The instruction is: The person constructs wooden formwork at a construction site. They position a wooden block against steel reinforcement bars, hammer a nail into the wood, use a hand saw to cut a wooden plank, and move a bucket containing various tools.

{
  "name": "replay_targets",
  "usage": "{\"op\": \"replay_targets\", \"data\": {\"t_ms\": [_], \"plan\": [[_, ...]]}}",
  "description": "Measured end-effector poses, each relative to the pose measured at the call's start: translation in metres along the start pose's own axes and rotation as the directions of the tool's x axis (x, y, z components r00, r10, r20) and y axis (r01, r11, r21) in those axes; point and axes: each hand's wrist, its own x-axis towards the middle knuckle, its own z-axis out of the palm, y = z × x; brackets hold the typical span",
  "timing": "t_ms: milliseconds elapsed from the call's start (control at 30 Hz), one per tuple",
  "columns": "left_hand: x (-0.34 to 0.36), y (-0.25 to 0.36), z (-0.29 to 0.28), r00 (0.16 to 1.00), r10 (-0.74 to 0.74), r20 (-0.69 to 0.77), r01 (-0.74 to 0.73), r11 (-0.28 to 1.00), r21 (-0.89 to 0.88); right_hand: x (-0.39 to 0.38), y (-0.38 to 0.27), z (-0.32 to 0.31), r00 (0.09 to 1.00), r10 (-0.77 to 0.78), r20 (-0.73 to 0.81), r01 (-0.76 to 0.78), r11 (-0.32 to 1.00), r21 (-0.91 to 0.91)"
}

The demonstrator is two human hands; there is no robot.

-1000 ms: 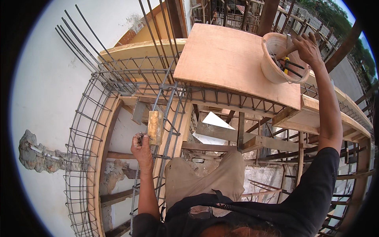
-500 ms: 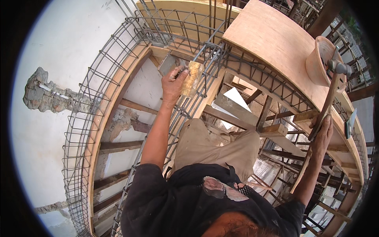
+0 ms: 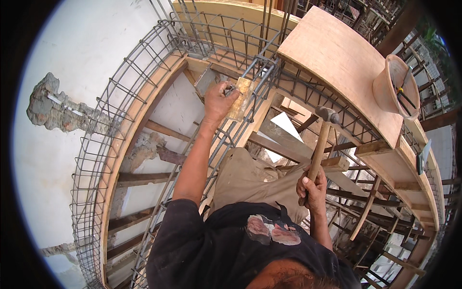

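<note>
Item: a black short-sleeved shirt with a pale and pinkish printed motif, nearest my camera. Item: khaki cloth trousers, just beyond it.

Item: my right hand, fingers wrapped around the lower handle of a claw-less-looking hammer with a brown wooden handle and grey metal head; head raised, handle slightly tilted.

Item: my left hand, fingers curled, thumb at the left edge of a yellowish rectangular wooden block. I cannot tell whether the fingertips pinch the block or something small and dark beside it. The block lies over long grey steel bars, left of the raised hammer head and well apart from it.

Item: a white sharp-cornered flat sheet, below the framing, between block and hammer.

Item: a cage of thin dark steel rods, along my left, beside a white plastered wall.

Item: a broad pinkish-brown plywood sheet, farther out, bearing at its right end a round, dusty, pale-orange bucket with tools inside.
</note>
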Motion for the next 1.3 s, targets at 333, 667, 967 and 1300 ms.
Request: {"op": "replay_targets", "data": {"t_ms": [333,667,967,1300], "plan": [[0.003,0.043,-0.026,0.904,0.154,0.398,-0.401,0.623,0.672,-0.002,0.007,0.017,0.982,0.183,0.053,-0.179,0.981,-0.073],[0.003,0.028,-0.017,0.989,0.055,0.138,-0.055,0.998,-0.003,-0.003,0.009,0.008,0.998,-0.052,0.037,0.062,0.934,-0.352],[-0.002,0.005,-0.001,0.992,0.070,0.101,-0.038,0.957,-0.287,0.001,0.001,0.027,0.994,-0.095,0.060,0.112,0.895,-0.432],[-0.003,0.005,0.010,1.000,0.014,0.025,-0.004,0.927,-0.375,0.023,-0.002,0.036,0.973,-0.184,0.138,0.222,0.598,-0.770]]}}
